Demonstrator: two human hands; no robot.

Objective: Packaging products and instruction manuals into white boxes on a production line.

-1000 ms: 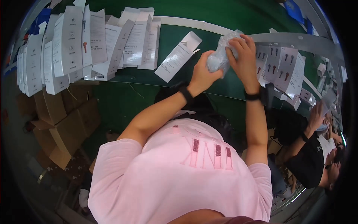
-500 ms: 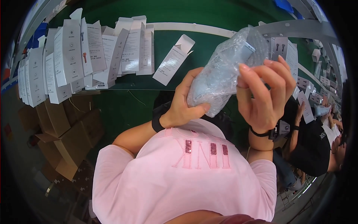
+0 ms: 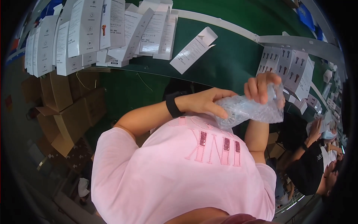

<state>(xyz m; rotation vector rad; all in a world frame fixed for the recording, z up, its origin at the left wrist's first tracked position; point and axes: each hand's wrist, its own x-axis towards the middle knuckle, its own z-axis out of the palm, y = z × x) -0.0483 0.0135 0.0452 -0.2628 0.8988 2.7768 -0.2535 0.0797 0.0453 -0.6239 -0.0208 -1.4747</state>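
Observation:
A clear bubble-wrap bag [image 3: 248, 109] lies sideways in front of my chest, with a pale-blue object only faintly visible inside it. My left hand [image 3: 205, 102] grips its left end, thumb in front and fingers behind. At the other end my right hand [image 3: 262, 88] has its fingers curled over the top of the plastic; its thumb is hidden. Beyond them, a single white carton [image 3: 191, 52] with its end flap raised lies slantwise on the green table [image 3: 227, 56].
Several white cartons [image 3: 84, 30] stand packed along the table's left side. More printed cartons [image 3: 285, 67] stand at the right, by a grey metal rail [image 3: 298, 42]. Brown cardboard boxes [image 3: 72, 112] sit below at left. A co-worker in black [image 3: 304, 171] is at the right.
The bag has come down toward my chest and turned from steeply tilted to nearly level. My right hand, raised with spread fingers before, has closed over its right end. The view has shifted.

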